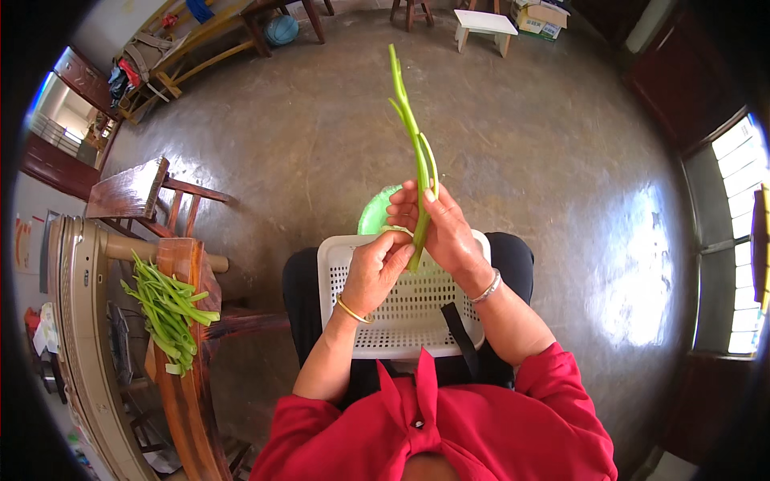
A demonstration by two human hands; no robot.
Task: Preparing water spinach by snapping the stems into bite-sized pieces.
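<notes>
A long green celery stalk (409, 117) stands nearly upright before me, its thin, branching end pointing away. My right hand (450, 231) grips it around the lower middle, thumb laid along the stem. At the thick lower end, my left hand (374, 267) pinches the stalk between thumb and forefinger. A pale green bit shows by the left fingers; whether it is a peeled strip I cannot tell. Under both hands a white perforated plastic basket (404, 346) rests on my lap. Partly hidden behind it is a light green plastic-lined container (374, 213) on the floor.
To my left, a heap of celery stalks (162, 309) lies on a wooden bench (195, 409), beside a tall beige appliance (90, 300). A wooden chair (129, 195) stands farther off. At the far side are a white stool (486, 23), a cardboard box (538, 21) and a blue ball (281, 30).
</notes>
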